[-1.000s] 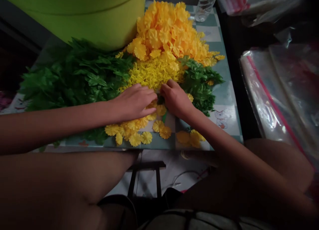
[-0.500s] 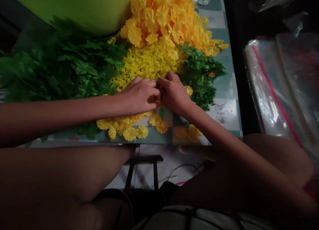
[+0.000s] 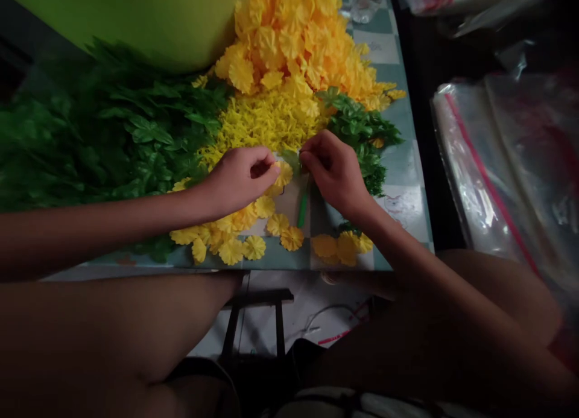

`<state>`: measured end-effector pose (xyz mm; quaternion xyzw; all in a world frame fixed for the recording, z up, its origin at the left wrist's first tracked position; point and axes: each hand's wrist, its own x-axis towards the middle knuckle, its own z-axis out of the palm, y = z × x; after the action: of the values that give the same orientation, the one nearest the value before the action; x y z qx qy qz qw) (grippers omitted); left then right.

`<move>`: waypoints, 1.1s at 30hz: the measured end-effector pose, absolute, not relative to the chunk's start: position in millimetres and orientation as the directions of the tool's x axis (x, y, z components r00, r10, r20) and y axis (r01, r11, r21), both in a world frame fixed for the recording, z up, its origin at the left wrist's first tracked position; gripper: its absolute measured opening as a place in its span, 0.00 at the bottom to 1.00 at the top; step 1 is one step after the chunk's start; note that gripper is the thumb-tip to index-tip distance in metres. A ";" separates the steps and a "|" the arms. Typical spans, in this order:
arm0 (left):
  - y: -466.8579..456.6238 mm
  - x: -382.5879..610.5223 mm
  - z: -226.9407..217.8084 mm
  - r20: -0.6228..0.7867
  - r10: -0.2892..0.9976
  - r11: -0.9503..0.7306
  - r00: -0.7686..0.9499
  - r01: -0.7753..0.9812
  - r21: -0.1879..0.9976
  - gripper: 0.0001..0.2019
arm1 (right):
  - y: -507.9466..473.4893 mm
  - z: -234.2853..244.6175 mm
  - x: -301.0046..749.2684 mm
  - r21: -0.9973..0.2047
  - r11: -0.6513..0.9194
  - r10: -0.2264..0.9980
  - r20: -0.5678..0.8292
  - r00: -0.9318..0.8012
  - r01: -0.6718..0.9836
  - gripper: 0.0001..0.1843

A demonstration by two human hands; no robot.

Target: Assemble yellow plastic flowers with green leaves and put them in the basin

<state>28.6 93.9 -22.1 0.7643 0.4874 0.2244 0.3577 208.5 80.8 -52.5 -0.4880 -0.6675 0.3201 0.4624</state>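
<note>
My left hand (image 3: pixel 239 178) is curled loosely, its fingers (image 3: pixel 266 163) bent over and their tips just beside a yellow artificial flower (image 3: pixel 284 174), though I can't tell if they are gripping it. My right hand (image 3: pixel 335 167) is bent inward, with its fingertips (image 3: pixel 306 158) bunched together beside a green leaf (image 3: pixel 292 160); whether they pinch anything between them is hidden. Just below those fingertips, a thin green stem (image 3: pixel 303 208) lies upright on the checked tabletop (image 3: pixel 398 158), between my hands. Below my left fingers spreads a cluster of loose yellow flowers (image 3: pixel 230 237), and more yellow-orange ones (image 3: pixel 337 248) lie below my right wrist. Above my fingers sits a bed of fine yellow petals (image 3: pixel 262 125), and beyond that rises a heap of pale orange flowers (image 3: pixel 287 41). Green artificial leaves (image 3: pixel 108 134) fill the area past my left hand, and a smaller patch of green leaves (image 3: pixel 359 128) sits just beyond my right fingers. Farther past my fingers stands a lime-green drum (image 3: pixel 122 20), and well to the right of my right hand lie clear plastic bags (image 3: pixel 497 164) with red strips.
</note>
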 end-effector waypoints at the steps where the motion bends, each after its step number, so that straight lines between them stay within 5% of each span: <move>1: 94.0 29.8 -21.1 -0.027 0.914 -0.226 0.404 0.563 0.795 0.07 | 80.1 -51.8 209.0 -0.893 0.304 0.952 0.291 -0.092 0.331 0.07; 6: 95.8 36.8 -12.2 -0.230 0.933 0.092 0.276 0.437 0.895 0.04 | 77.9 -46.2 215.4 -0.933 0.201 0.979 0.178 -0.102 0.298 0.04; 12: 96.0 40.8 -4.3 -0.342 0.912 0.278 0.225 0.275 0.920 0.04 | 68.3 -29.8 222.8 -0.863 0.211 0.976 0.161 -0.146 0.459 0.08; 26: 88.6 29.9 65.4 -0.175 0.848 -0.114 0.500 0.495 0.861 0.07 | 28.8 -4.2 244.4 -0.990 -0.128 0.987 -0.133 -0.087 0.059 0.18; 33: 64.8 -19.8 88.3 -0.076 0.932 -0.123 0.355 0.506 0.854 0.05 | 21.0 16.0 247.9 -0.995 -0.097 0.983 -0.098 -0.154 0.014 0.12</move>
<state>-19.8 64.8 88.3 0.7058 0.5092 0.2518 0.4233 247.9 21.0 16.0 -0.4851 -0.5138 0.5597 0.4330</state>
